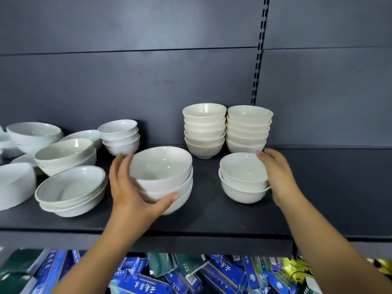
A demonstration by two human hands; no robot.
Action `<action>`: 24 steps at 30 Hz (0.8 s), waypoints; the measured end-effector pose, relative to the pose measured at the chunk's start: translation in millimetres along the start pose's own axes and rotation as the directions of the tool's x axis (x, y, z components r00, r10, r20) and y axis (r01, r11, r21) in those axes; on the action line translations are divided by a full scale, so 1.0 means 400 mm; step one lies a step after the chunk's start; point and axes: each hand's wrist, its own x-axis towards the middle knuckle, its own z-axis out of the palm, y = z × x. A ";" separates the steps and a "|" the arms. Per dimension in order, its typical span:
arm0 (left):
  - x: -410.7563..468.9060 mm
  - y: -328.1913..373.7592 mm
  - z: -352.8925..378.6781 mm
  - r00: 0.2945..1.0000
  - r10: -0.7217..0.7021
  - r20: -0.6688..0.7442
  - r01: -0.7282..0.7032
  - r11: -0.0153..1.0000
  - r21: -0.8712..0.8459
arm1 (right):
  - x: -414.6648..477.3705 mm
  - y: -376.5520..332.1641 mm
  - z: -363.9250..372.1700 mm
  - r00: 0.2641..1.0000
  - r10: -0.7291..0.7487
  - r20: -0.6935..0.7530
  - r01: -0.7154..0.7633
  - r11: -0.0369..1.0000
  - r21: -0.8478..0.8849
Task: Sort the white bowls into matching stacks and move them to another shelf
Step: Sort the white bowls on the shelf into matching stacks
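Together, left hand grips wide bowls — right hand grips small bowls.

There are two hands, the left hand and the right hand, one shelf, a left tall stack and a right tall stack of about five small bowls each, a three-bowl stack, a two-bowl stack, a little stack of three, and more bowls at left, uncountable.
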 end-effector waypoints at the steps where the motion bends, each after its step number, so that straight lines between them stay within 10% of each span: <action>1: -0.015 0.000 0.013 0.992 -0.126 0.004 0.125 0.986 -0.110 | -0.014 0.018 0.006 1.000 0.022 0.002 -0.022 0.997 0.078; 4: -0.025 -0.004 0.037 0.946 -0.303 0.111 0.323 0.893 -0.313 | -0.039 0.050 0.024 0.999 0.048 -0.020 -0.043 0.973 0.227; 16: -0.019 -0.018 0.056 0.953 -0.280 0.121 0.304 0.847 -0.436 | -0.095 0.056 0.072 0.980 -0.130 -0.153 0.156 0.972 0.174; 19: -0.018 -0.015 0.050 0.940 -0.296 0.168 0.340 0.840 -0.422 | -0.158 0.027 0.094 0.843 -0.493 -0.217 0.485 0.870 -0.093; 24: -0.036 -0.039 0.003 0.912 -0.301 0.277 0.391 0.840 -0.377 | -0.228 -0.036 0.236 0.611 -0.777 0.154 0.791 0.586 -0.178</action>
